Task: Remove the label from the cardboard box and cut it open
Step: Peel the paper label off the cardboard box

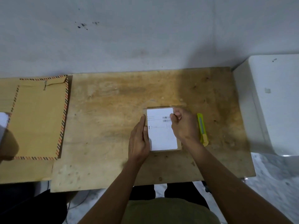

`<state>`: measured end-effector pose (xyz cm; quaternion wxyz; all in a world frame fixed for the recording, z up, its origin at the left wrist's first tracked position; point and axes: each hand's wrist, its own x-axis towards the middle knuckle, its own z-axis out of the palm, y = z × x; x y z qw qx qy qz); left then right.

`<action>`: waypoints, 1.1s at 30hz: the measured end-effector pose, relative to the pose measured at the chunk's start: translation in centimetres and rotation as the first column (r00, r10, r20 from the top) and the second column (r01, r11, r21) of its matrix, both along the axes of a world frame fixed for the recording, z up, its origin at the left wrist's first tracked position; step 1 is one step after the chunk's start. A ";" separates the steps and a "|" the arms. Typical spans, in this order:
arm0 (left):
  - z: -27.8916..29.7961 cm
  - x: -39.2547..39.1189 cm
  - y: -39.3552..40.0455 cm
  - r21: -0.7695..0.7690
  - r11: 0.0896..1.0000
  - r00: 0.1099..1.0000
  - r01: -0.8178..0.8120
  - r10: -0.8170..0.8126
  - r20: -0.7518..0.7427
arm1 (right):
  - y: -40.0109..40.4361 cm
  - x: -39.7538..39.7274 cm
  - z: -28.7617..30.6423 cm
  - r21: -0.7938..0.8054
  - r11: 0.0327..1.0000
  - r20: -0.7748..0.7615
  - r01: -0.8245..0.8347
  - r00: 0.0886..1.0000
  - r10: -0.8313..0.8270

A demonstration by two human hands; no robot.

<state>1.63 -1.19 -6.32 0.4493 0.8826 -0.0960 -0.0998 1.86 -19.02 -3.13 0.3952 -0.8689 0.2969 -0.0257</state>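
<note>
A small flat cardboard box (179, 145) lies on the wooden table, its top almost fully covered by a white label (161, 136) with barcodes. My left hand (140, 139) lies with straight fingers against the box's left side, thumb resting on the label's left edge. My right hand (182, 125) is curled over the label's upper right part, fingertips at the label's right edge near the barcodes; whether the label is lifted there is hidden. A yellow utility knife (202, 129) lies on the table just right of the box, untouched.
The wooden table (105, 110) stands against a grey wall. A large brown envelope (38, 117) with striped edges lies at the left on more cardboard. A white appliance (275, 102) stands at the table's right end. Another person's arm shows at the far left.
</note>
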 end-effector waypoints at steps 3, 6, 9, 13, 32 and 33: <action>-0.1 0.0 -0.1 -0.012 1.000 1.000 -0.005 0.005 0.009 | 0.0 0.3 -0.4 0.037 0.999 -0.011 0.026 1.000 -0.025; -0.1 0.0 -0.2 -0.019 1.000 1.000 -0.005 0.005 0.014 | 0.1 0.5 -0.4 0.058 0.996 -0.009 0.063 0.998 -0.063; -0.3 -0.1 -0.2 -0.006 1.000 1.000 -0.009 0.009 0.008 | 0.3 0.9 -0.2 0.088 0.991 -0.006 0.105 0.994 -0.105; -0.3 -0.1 -0.3 0.023 0.999 1.000 -0.024 0.024 0.001 | 0.2 1.4 -0.4 0.139 0.978 -0.019 0.158 0.987 -0.157; -0.5 0.1 -0.2 0.043 0.998 0.997 0.052 -0.055 0.062 | -1.5 1.4 -0.4 0.043 0.995 0.042 -0.088 0.995 0.086; -0.5 0.1 -0.2 0.040 0.998 0.996 0.054 -0.057 0.063 | -1.6 1.3 -0.5 0.047 0.993 0.049 -0.105 0.993 0.103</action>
